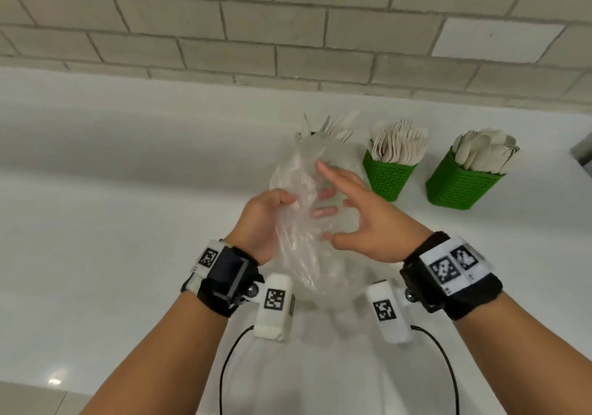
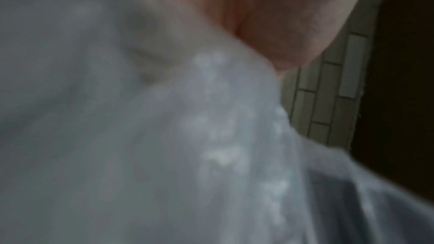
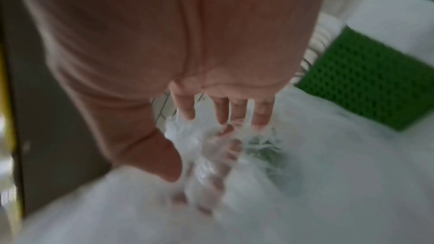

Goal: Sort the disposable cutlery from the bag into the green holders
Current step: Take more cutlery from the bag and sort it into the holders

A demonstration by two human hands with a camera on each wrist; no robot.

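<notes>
A crumpled clear plastic bag [image 1: 301, 248] hangs above the white counter between my hands. My left hand [image 1: 304, 206] grips it from the left, and its fingers show through the plastic [image 3: 225, 155]. My right hand [image 1: 333, 204] is spread with straight fingers [image 3: 223, 110] against the bag's right side. Nothing plainly shows inside the bag. Three green holders stand behind it. The left one [image 1: 315, 133] is mostly hidden by the bag, with pale cutlery sticking up. The middle one [image 1: 389, 177] holds forks, and the right one [image 1: 461, 187] holds spoons. In the left wrist view the blurred bag [image 2: 164, 136] fills the picture.
The white counter [image 1: 128, 190] runs to a tiled wall [image 1: 288, 30] at the back. Black cables [image 1: 224, 366] hang from my wrist bands near the counter's front edge. A dark object [image 1: 584, 155] sits at the far right edge.
</notes>
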